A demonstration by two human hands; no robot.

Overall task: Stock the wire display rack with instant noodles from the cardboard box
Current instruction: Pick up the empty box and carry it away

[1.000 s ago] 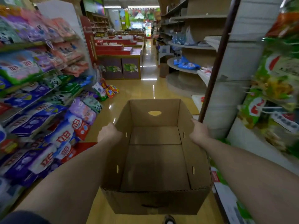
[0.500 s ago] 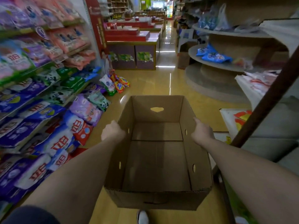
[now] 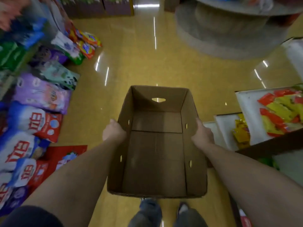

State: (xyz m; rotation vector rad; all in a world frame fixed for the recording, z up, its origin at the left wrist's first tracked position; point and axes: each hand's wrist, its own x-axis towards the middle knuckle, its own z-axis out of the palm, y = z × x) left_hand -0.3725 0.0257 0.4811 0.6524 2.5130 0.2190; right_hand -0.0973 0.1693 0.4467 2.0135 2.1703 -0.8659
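The person wears a near-black short sleeve (image 3: 27, 217), visible on the left upper arm. Below it the left forearm (image 3: 78, 174) is bare down to the left hand (image 3: 113, 132). The right forearm (image 3: 242, 171) and right hand (image 3: 203, 135) are bare too. The legs are in faded blue-grey jeans (image 3: 147, 213). One blurred dark shoe (image 3: 183, 208) with a pale upper shows beneath.

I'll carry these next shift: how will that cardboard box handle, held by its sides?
Probably light: the cardboard box shows only its bare floor. With no lid, its thin walls may bow inward where the left hand and right hand grip them. Matte card likely grips well.
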